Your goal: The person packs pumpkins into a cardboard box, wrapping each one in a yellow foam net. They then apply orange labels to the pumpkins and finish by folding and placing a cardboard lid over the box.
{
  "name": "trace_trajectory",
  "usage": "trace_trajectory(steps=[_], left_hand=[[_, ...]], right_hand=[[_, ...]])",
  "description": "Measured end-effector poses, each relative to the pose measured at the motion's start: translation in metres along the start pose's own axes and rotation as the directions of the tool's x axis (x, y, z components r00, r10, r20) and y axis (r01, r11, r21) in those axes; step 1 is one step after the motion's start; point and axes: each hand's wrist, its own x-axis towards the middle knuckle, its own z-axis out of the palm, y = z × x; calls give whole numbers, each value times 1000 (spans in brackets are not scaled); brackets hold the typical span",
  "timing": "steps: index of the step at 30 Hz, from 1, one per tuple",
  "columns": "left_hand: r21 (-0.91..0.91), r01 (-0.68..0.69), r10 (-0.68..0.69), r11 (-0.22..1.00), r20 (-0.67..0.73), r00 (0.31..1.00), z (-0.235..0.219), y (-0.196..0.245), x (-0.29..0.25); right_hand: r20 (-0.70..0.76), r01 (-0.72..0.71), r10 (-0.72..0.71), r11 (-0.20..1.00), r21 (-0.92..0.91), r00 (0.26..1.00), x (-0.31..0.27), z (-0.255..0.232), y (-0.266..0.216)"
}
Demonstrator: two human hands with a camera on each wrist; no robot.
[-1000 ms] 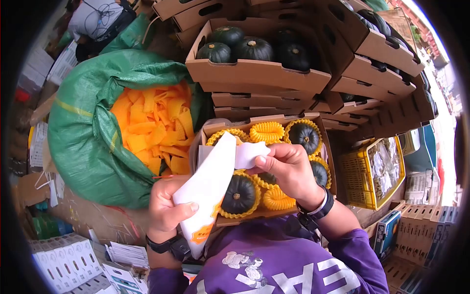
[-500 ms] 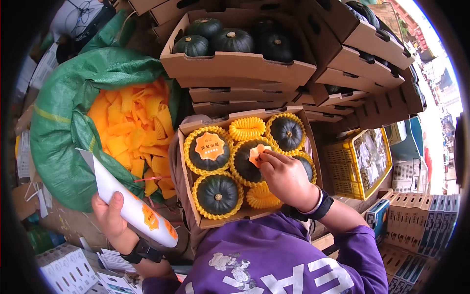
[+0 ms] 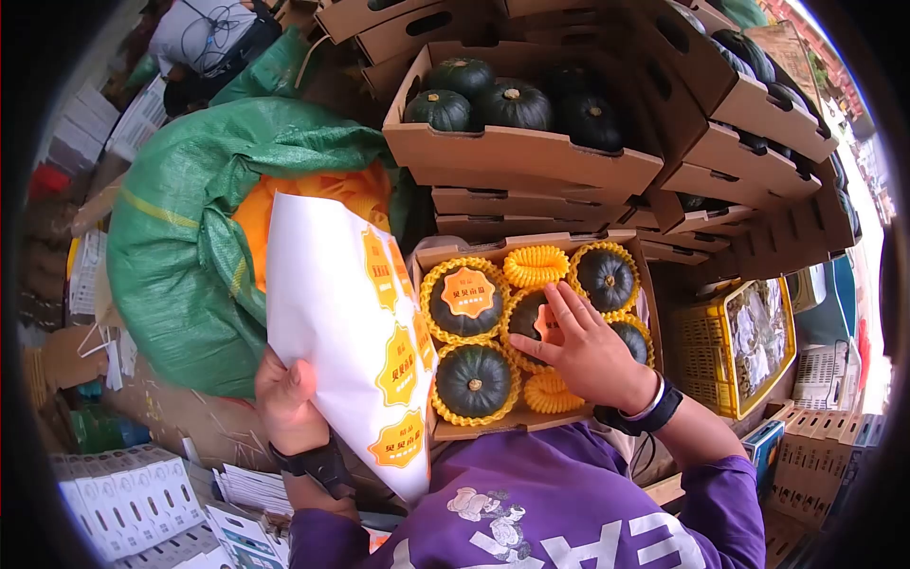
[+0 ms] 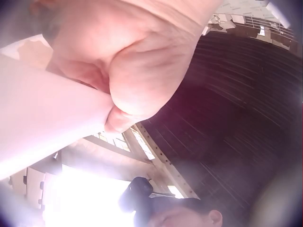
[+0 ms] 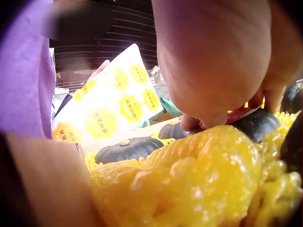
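Observation:
My left hand [image 3: 289,408] grips a white sheet of orange scalloped stickers [image 3: 327,313] by its left edge, thumb on the face. In the left wrist view, the fingers curl around the sheet [image 4: 42,113]. My right hand [image 3: 611,365] lies with fingers spread over the middle pumpkin [image 3: 524,311], touching an orange sticker [image 3: 546,324] on it, partly hidden by the fingers. This dark green pumpkin sits in a yellow foam net, among several others in an open carton [image 3: 450,254]. The upper-left pumpkin bears a sticker [image 3: 468,292]; the lower-left pumpkin [image 3: 474,381] has a bare top.
A green sack [image 3: 156,256] of orange foam nets [image 3: 251,228] stands to the left. Behind the carton, stacked cardboard boxes [image 3: 521,166] hold more pumpkins. A yellow crate [image 3: 697,327] stands to the right, and folded cartons [image 3: 128,507] lie at lower left.
The right hand peeled a sticker from the sheet, carried it to the middle pumpkin, and now lies flatter over it. The left hand swung the sheet away left, then back beside the carton, stickers facing up.

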Motion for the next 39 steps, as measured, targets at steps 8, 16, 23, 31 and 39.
trace_trajectory(steps=[8,16,23,31,39], left_hand=[[-216,163,-144,963,100,985,15,-22,16],[-194,121,-92,973,151,984,39,-22,27],[-66,220,-179,973,384,906,90,-34,25],[-212,304,-239,929,285,928,71,-50,23],[-129,-24,34,991,70,997,8,-11,22]], right_hand=[[-69,-134,142,986,103,987,-7,7,-14],[-69,25,-19,995,92,997,-14,-5,4],[-560,138,248,819,557,790,2,-90,-32],[48,61,513,-194,979,857,-9,-70,17],[-307,-461,450,886,40,838,-14,-35,64]])
